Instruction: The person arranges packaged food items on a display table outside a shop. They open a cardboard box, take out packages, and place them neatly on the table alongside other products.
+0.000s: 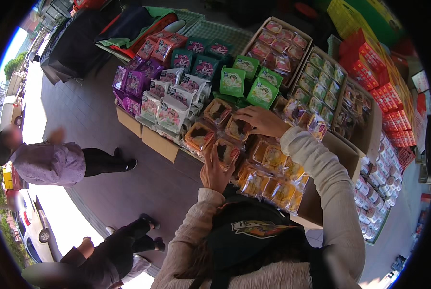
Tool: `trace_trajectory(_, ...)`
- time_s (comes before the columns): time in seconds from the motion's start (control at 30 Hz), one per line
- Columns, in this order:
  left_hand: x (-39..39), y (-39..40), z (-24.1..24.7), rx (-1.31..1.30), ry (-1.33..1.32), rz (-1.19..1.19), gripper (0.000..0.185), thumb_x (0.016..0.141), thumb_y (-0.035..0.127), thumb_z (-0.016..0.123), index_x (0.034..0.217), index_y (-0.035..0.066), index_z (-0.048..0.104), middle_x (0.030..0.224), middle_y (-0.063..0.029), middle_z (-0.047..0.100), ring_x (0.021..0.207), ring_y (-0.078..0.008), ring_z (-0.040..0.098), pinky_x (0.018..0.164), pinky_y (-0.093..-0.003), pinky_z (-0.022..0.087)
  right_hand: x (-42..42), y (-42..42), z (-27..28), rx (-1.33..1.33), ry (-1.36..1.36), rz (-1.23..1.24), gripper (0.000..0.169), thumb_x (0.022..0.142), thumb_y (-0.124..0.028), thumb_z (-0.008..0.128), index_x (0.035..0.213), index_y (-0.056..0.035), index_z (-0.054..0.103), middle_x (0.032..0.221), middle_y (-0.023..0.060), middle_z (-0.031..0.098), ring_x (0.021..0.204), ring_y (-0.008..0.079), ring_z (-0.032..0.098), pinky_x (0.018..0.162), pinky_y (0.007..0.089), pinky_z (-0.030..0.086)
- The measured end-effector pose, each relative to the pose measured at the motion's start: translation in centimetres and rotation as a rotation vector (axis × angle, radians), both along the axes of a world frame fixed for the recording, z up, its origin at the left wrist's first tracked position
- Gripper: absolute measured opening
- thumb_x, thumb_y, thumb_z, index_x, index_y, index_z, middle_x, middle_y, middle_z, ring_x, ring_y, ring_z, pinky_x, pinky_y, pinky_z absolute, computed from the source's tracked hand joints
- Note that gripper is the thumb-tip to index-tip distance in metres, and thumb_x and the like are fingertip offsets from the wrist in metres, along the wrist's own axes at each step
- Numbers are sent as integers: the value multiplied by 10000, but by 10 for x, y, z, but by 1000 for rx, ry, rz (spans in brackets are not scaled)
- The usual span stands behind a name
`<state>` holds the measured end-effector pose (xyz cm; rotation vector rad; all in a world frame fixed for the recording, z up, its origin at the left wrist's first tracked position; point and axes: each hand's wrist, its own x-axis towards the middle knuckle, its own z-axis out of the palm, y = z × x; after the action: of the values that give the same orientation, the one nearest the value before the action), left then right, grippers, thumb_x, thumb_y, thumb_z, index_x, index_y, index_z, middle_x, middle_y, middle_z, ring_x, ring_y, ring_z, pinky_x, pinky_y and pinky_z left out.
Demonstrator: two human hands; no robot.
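My left hand (215,171) has its fingers and thumb around the near end of a clear-wrapped snack pack (227,151) with a dark filling. Just beyond it, my right hand (264,121) grips the right side of a similar wrapped pack (238,129). Two more such packs lie beside these: an orange-edged pack (200,136) to the left and a dark-filled pack (218,111) farther back. Yellow wrapped packs (273,180) fill the near right part of the display. My fingers cover parts of both held packs.
White pouches (172,112), purple pouches (134,82) and green pouches (243,80) stand farther back. Open cartons of wrapped packs (320,81) are at the right, near stacked red boxes (367,65) and white cylindrical containers (376,188). Two people (49,162) are on the paving at left.
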<state>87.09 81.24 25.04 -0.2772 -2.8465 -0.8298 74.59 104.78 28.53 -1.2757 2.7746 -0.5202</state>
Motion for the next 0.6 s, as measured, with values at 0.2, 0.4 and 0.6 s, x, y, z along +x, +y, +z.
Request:
trace_trajectory(0.2,-5,6,-2,17,115,-32,770,730,358,727,1347,64,372,1252,-188,435,908,-324,615,655,-357,525,11,-6,1,39,-122,-193,715,665,-116,749,1294,-59,415,1136,145,480,1029,298,500,854,394,438)
trace_trajectory(0.4,1,-5,3,-56,99,-5,855,671,436,763,1349,84,381,1300,-185,352,1133,-377,432,909,-469,396,22,-16,-4,112,34,-263,834,617,-150,787,1333,-50,371,1203,161,452,1087,310,473,899,395,419)
trace_trajectory(0.6,-26,-35,7,11,164,161,1018,610,484,796,1389,63,293,1362,-251,244,1247,-436,259,999,-546,258,14,-23,12,84,-111,-209,1135,481,-214,865,1416,-83,235,1404,202,295,1264,353,336,1012,429,350)
